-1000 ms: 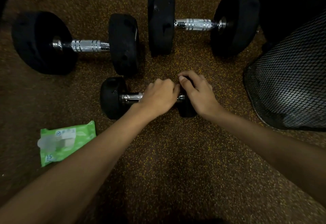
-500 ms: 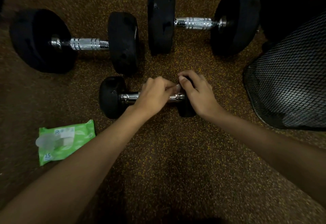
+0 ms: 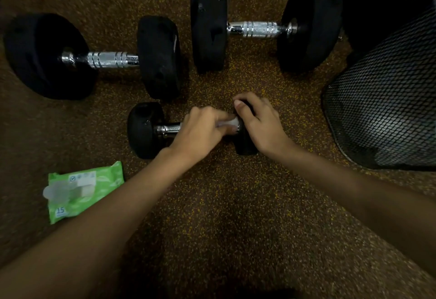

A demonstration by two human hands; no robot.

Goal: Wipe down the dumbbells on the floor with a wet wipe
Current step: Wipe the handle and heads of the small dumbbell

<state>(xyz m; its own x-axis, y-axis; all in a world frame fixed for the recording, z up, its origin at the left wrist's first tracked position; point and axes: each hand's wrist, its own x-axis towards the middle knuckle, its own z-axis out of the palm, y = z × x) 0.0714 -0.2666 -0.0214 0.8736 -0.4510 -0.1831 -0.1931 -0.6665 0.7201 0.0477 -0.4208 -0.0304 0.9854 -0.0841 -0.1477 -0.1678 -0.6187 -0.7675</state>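
While my left hand [image 3: 200, 131] curls closed over the chrome handle of the small black-headed dumbbell [image 3: 145, 130] on the speckled brown rubber floor [image 3: 236, 204], its fingertips pinch a crumpled white wet wipe [image 3: 227, 123] against the bar's right end. My right hand [image 3: 262, 123] cups the dumbbell's right head, fingers draped over its top. Two larger black dumbbells lie beyond; the green wipe packet [image 3: 82, 192] sits near my left forearm.
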